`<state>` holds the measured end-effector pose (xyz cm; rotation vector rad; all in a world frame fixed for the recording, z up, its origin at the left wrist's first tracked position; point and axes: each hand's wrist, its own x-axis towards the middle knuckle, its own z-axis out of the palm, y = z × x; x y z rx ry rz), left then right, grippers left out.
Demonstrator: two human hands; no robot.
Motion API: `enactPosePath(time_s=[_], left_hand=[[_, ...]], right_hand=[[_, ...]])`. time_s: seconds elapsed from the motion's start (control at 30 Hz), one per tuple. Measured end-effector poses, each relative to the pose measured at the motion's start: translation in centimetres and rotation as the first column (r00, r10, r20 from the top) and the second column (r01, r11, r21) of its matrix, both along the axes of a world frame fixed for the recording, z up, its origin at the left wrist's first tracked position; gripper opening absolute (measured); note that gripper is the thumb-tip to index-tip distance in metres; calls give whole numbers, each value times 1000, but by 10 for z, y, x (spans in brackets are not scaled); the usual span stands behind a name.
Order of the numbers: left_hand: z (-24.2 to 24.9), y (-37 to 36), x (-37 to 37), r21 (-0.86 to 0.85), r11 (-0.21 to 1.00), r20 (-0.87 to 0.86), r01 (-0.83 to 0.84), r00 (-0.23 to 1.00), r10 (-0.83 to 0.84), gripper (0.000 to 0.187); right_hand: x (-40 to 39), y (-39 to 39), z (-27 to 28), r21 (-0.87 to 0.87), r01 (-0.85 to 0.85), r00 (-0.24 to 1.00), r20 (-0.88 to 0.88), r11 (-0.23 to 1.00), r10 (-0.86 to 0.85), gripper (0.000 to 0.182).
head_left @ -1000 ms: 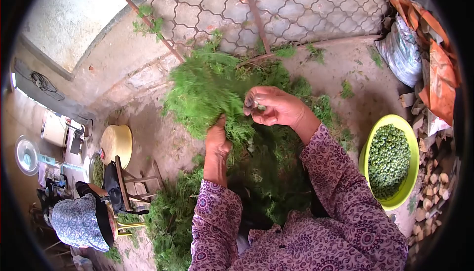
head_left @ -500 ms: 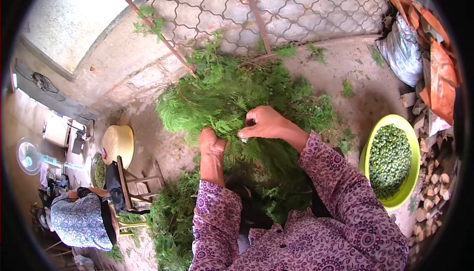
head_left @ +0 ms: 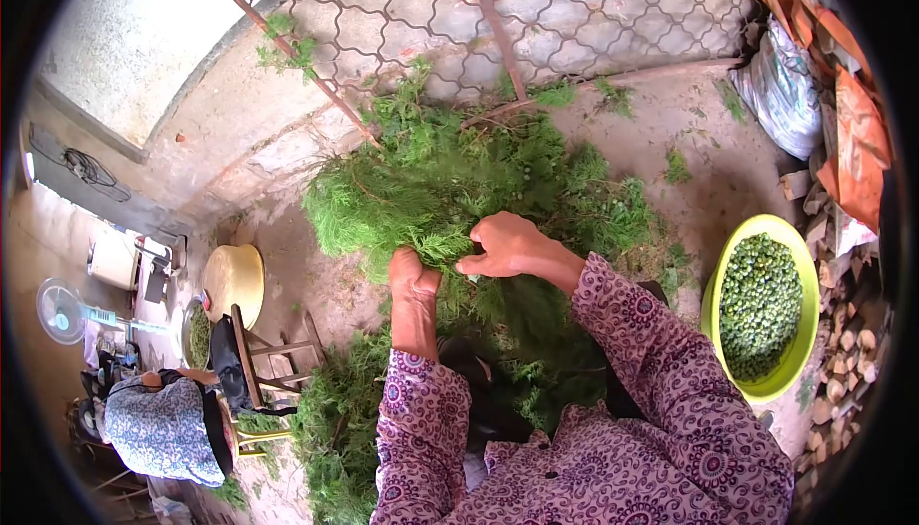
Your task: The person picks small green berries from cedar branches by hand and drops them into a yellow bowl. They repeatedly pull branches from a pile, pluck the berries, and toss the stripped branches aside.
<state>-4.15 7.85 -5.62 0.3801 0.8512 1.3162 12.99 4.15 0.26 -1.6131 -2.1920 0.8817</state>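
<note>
My left hand (head_left: 414, 276) is closed around the stems of a feathery green conifer branch (head_left: 369, 204). Just to its right, my right hand (head_left: 517, 249) has thumb and forefinger drawn together at the foliage; a small pale bit shows beneath the fingertips, too small to name. Under and beyond both hands lies a heap of cut conifer branches (head_left: 459, 147). A yellow-green basin (head_left: 709, 319) stands to the right, filled with small round green cones (head_left: 761, 305).
A wire mesh panel (head_left: 490, 22) borders the far side. Firewood (head_left: 835, 391) and a white sack (head_left: 780, 94) line the right. At left sit a person (head_left: 168, 429), a wooden stool (head_left: 251, 357), a tan tub (head_left: 233, 286) and a fan (head_left: 62, 312). More branches (head_left: 335, 420) lie lower left.
My right hand has shifted slightly left and down, nearer my left hand, and its fingers have drawn closer together. My left hand keeps its hold on the branch.
</note>
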Motion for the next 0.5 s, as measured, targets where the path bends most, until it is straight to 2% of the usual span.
enactPosePath(time_s=[0.1,0.2,0.27,0.37,0.5], left_hand=[[2,-2,3,3,1000,6,-5,1000,5,28],[7,-5,6,-57,998,-67,-24,998,20,28],[8,-2,7,-24,1000,0,-9,1000,9,27],[7,-2,7,-16,1000,3,13,1000,-13,27],[9,-3,9,-57,998,-31,-5,999,3,28]], right_hand=[[-2,0,-3,-6,-6,1000,-9,1000,6,37],[-2,2,-7,5,-3,1000,-22,1000,3,34],[-1,4,-11,11,-2,999,-34,1000,2,32],[-1,7,-15,33,-2,1000,-27,999,3,31],[-1,9,-12,-53,22,999,42,998,-20,31]])
